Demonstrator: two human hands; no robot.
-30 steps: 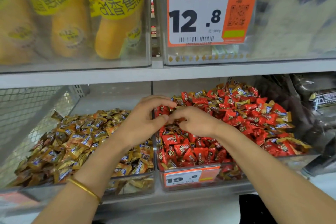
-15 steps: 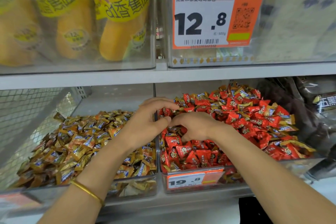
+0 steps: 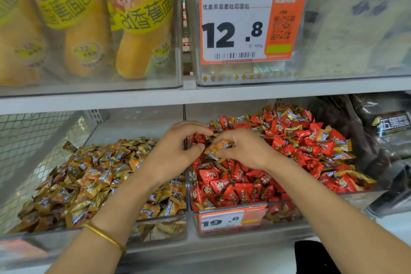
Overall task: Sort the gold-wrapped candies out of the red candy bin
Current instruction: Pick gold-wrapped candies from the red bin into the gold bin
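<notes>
Two hands meet over the divider between two clear bins on the lower shelf. The right hand [image 3: 244,151] pinches a gold-wrapped candy [image 3: 219,146] between thumb and fingertips, holding it just above the near-left part of the red candy bin [image 3: 287,218]. The left hand [image 3: 175,153] is curled, its thumb tip right at the candy's left end; whether it grips the wrapper cannot be told. A thin gold bangle [image 3: 104,234] circles the left wrist.

Red candies [image 3: 233,187] fill the bin, and more gold wrappers [image 3: 291,129] lie scattered through the far and right parts of the pile. An orange label [image 3: 231,220] reading 19.8 sits on the bin's near wall. To the left, touching it, stands the gold candy bin [image 3: 155,230]. On the shelf above, a 12.8 price tag [image 3: 235,29] hangs on another clear bin, with yellow packets [image 3: 89,29] to its left.
</notes>
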